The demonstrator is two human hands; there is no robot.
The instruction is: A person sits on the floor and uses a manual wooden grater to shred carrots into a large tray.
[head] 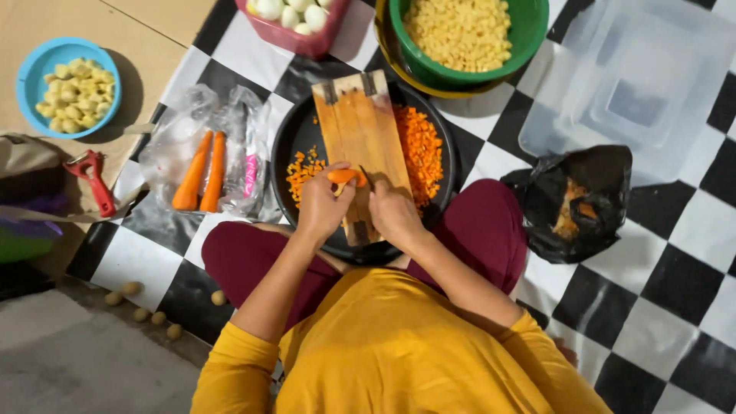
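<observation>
A wooden cutting board lies across a round black pan that holds heaps of diced carrot. My left hand pins a piece of carrot to the board. My right hand grips a knife whose dark blade shows just right of that piece; the handle is hidden in my fist. Both hands are close together over the near end of the board, above my lap.
Two peeled carrots lie on a clear plastic bag, with a red peeler further left. A blue bowl, green bowl, pink tub, clear plastic container and black bag of peelings ring the pan on a checkered mat.
</observation>
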